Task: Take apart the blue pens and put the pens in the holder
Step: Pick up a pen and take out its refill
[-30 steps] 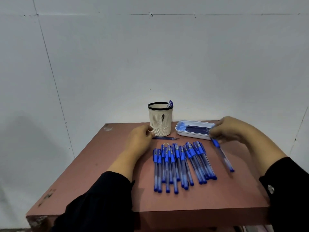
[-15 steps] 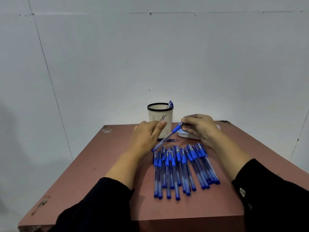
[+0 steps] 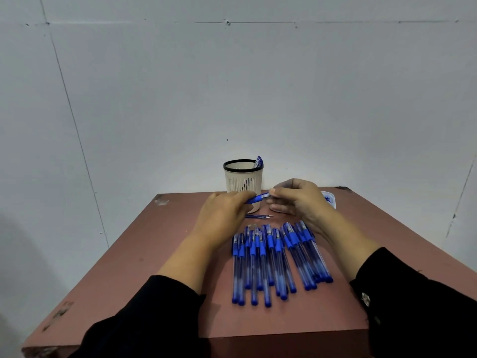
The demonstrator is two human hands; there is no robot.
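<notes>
While both hands meet just in front of the holder (image 3: 243, 177), one blue pen (image 3: 257, 197) spans the gap between them — the left hand (image 3: 224, 212) curls round its barrel end and the right hand (image 3: 296, 196) pinches the tip end, a hold that seems suited to twisting or pulling the two parts away from each other. Near the person's side, the row of pens (image 3: 278, 259) lies side by side with the grips pointing away, probably so that each is easy to lift in turn. A loose refill (image 3: 259, 216) rests on the tabletop (image 3: 165, 254) between the row and the holder, where one pen top (image 3: 258, 162) already leans on the rim. Behind the right hand, a white tray (image 3: 330, 198) shows only its corner. Bare surface spreads to the left — good elbow room — whereas the holder stands near the far edge and a stray push could tip it.
</notes>
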